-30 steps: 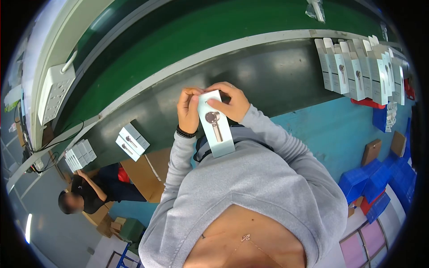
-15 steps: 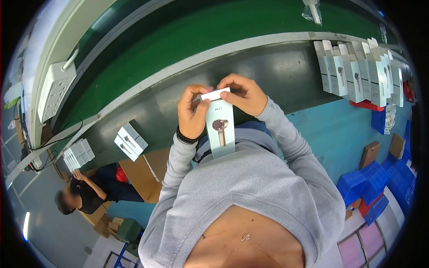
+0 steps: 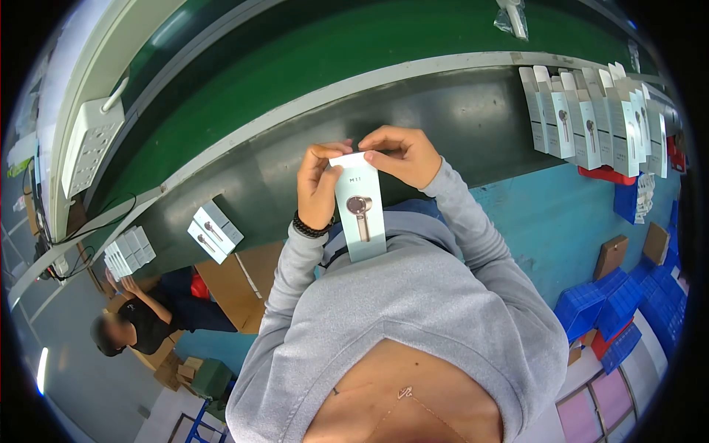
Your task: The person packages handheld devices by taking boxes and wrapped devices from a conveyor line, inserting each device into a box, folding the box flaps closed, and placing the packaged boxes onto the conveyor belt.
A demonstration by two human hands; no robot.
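A tall pale box (image 3: 359,188) marked "M11", with a picture of a round-headed handheld device, stands between my hands, its lower end against my sweatshirt. My left hand (image 3: 316,188) grips its upper left edge, the thumb on the front face. At the top right corner my right hand (image 3: 408,159) is closed on the same box, thumb on the front near the top edge and index finger curled behind. The top end looks closed. Parts of the fingers behind the box are hidden.
Several similar boxes with raised flaps (image 3: 591,122) stand at the right of the dark bench (image 3: 458,111). Closed boxes (image 3: 215,231) lie at the left. Beyond them another person (image 3: 144,325) handles a box stack (image 3: 130,253). Blue crates (image 3: 591,303) sit at lower right.
The white top flap, raised with a dark gap under it before, now lies level with the box's top edge. The box shifted slightly left. The other person's hands moved at their stack.
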